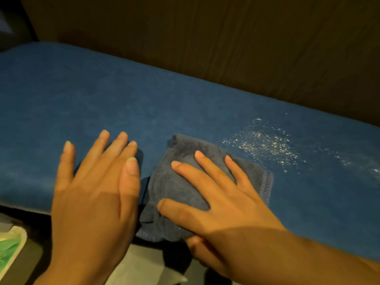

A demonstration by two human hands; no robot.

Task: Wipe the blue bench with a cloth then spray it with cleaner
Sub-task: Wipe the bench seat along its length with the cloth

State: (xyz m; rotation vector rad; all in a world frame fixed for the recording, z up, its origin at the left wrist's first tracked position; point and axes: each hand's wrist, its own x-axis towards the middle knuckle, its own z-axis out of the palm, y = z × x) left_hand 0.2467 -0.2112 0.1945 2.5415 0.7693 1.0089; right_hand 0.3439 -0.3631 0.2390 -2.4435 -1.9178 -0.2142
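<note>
The blue bench [144,103] runs from upper left to lower right across the head view. A folded grey-blue cloth [174,188] lies on its near edge. My right hand [222,198] presses flat on the cloth with straight, spread fingers. My left hand [94,192] is held flat beside the cloth on its left, over the bench's front edge, fingers straight and holding nothing. A patch of pale crumbs or powder [265,142] speckles the bench just right of the cloth. No spray bottle is in view.
A dark brown wall or panel [226,38] rises behind the bench. A green and white packet [10,247] lies on the floor at the lower left. Grey floor [144,264] shows below the bench edge.
</note>
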